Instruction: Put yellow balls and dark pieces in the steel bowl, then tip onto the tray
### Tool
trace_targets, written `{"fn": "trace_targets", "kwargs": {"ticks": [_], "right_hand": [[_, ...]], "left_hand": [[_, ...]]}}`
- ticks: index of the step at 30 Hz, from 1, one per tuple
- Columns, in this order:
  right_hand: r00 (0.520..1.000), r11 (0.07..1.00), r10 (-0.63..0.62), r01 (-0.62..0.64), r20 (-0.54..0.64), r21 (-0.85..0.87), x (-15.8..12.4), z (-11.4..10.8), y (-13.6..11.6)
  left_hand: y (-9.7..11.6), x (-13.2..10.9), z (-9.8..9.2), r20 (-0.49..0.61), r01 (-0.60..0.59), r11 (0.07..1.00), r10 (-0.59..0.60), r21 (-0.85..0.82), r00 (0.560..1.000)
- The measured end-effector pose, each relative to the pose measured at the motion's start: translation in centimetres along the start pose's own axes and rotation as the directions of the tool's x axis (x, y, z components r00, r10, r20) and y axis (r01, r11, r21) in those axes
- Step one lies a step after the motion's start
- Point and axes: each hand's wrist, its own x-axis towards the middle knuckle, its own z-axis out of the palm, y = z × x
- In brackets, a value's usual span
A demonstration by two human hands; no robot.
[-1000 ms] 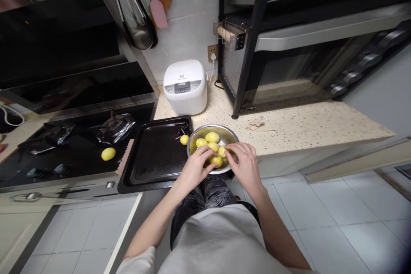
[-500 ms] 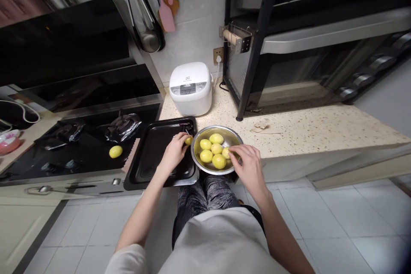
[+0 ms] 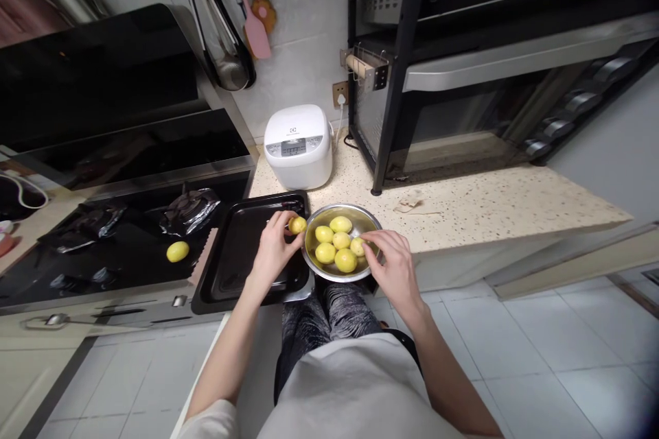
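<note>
Several yellow lemons [image 3: 340, 240] lie inside a metal bowl [image 3: 378, 219] at the counter's front edge. My left hand [image 3: 278, 243] pinches one lemon [image 3: 297, 225] just above the bowl's left rim, over the side of a black baking tray [image 3: 234, 247]. At the bowl's right side, my right hand [image 3: 394, 257] has its fingertips closed on another lemon [image 3: 357, 246] that sits among the others. One more lemon [image 3: 178, 252] rests by itself on the black stovetop to the left.
Behind the bowl stands a white rice cooker [image 3: 299, 151]. A black rack with an oven [image 3: 463, 123] occupies the right of the speckled counter [image 3: 463, 219]. Burners [image 3: 190, 209] sit left of the tray. Pink spatulas [image 3: 256, 34] hang on the wall.
My left hand has brought its lemon slightly up, so more of the fruit shows beside the bowl. My right hand stays at the same lemon. The whole view has shifted a little.
</note>
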Motion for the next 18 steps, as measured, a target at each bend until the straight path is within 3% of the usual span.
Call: {"fn": "trace_targets", "kwargs": {"ticks": [5,8,12,18], "right_hand": [[0.987,0.985,-0.13,0.117,0.099,0.124,0.2,0.9,-1.2],[0.981,0.978,-0.149,0.128,0.127,0.163,0.2,1.3,-1.2],[0.993,0.99,-0.052,0.037,0.107,0.136,0.7,1.6,-0.4],[0.996,0.994,0.039,-0.03,0.081,-0.103,2.0,2.0,1.5]], "left_hand": [[4.7,-1.4,2.7,0.015,-0.088,0.959,0.096,-0.271,0.995],[6.1,-1.8,4.7,0.003,-0.097,0.929,0.105,-0.357,0.995],[5.9,-2.4,5.9,-0.03,-0.06,0.917,0.053,-0.394,0.998],[4.7,-4.2,5.2,-0.027,-0.077,0.969,0.072,-0.234,0.997]]}}
